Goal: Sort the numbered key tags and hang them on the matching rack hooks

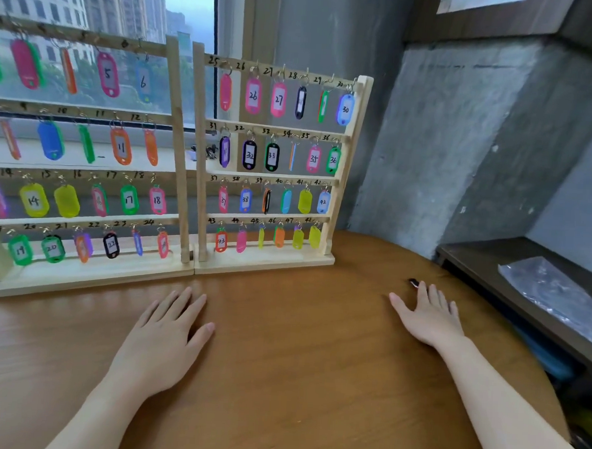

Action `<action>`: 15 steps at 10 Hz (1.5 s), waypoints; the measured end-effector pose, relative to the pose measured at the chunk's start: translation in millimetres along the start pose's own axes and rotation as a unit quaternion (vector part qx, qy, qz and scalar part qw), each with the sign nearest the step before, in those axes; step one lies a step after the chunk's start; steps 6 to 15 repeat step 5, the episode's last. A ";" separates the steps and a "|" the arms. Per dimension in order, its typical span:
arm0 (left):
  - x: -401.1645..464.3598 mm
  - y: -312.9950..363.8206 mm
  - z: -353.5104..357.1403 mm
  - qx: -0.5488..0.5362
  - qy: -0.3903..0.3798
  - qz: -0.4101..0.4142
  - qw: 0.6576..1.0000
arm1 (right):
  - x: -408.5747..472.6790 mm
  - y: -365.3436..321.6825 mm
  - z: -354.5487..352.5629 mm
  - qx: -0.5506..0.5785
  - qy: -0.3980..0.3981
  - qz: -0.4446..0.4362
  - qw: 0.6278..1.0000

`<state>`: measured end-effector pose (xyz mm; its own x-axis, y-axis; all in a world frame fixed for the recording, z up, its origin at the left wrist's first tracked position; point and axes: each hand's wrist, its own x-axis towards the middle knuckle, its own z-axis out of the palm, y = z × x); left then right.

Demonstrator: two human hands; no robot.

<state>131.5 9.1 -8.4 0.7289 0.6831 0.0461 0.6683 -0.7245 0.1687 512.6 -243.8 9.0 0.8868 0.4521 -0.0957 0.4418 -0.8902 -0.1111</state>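
Two wooden key racks stand side by side at the back of the table: the left rack (177, 139) and the right rack (355, 152). Their rails carry handwritten numbers, and coloured key tags hang from the hooks, such as pink tag 27 (279, 100) and green tag 17 (129, 200). My left hand (165, 337) lies flat, palm down, on the wooden table (297, 361) in front of the racks, holding nothing. My right hand (432, 317) also lies flat and open. A small dark object with a red spot (413, 283) sits just beyond its fingertips.
A window is behind the left rack, a concrete wall to the right. A lower dark shelf (485, 255) at the right holds a crinkled clear plastic bag (555, 293). The table's rounded edge curves past my right forearm.
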 end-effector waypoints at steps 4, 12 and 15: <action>-2.8 2.3 -6.3 0.003 -0.012 -0.006 1.000 | 10.3 5.1 -5.6 0.014 0.007 0.053 0.998; -1.4 3.0 -6.2 0.016 -0.018 0.005 1.000 | 12.6 4.5 -3.6 0.015 0.023 0.055 0.998; -1.4 3.0 -6.2 0.016 -0.018 0.005 1.000 | 12.6 4.5 -3.6 0.015 0.023 0.055 0.998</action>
